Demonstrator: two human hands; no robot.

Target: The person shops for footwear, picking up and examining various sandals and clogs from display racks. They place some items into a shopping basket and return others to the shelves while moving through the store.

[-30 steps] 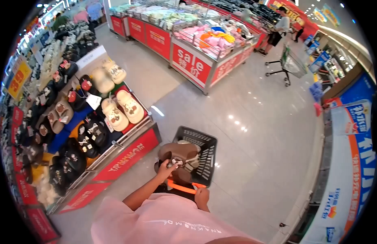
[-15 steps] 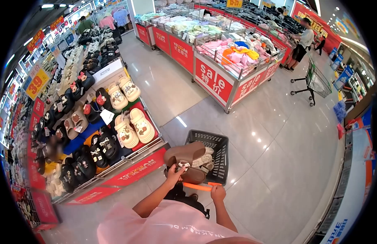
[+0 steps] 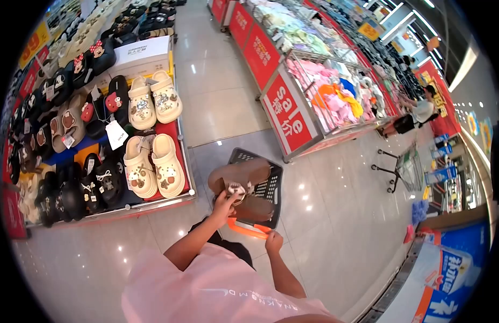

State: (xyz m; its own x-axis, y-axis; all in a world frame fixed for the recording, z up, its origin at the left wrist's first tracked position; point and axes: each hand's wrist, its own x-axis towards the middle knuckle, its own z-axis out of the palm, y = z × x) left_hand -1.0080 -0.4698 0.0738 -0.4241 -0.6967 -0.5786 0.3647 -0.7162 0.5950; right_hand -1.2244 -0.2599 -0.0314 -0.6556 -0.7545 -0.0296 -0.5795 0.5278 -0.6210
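My left hand (image 3: 223, 208) is closed around the near side of a pair of brown slippers (image 3: 244, 171), where a pale pattern or tag shows at the fingers. Beneath the slippers is a dark grey plastic shopping basket (image 3: 275, 185) with slotted walls; they cover most of its inside. An orange basket handle (image 3: 250, 230) runs to my right hand (image 3: 273, 242), which grips its right end. Left of the basket, cream clogs (image 3: 166, 166) with charms stand on a shoe display, apart from both hands.
Beside me the shoe display (image 3: 158, 203) has a metal edge. A red sale bin (image 3: 287, 116) full of clothes stands ahead. To the right are a shopping cart (image 3: 408, 169), a person (image 3: 422, 110) at the bins, and a blue-and-white panel (image 3: 448, 274). Shiny tiled floor (image 3: 330, 215) lies between.
My view has turned and tilted, so the bins and cart appear slanted. The brown slippers, still in my left hand, now cover the beige items seen in the basket before. My right hand keeps the handle.
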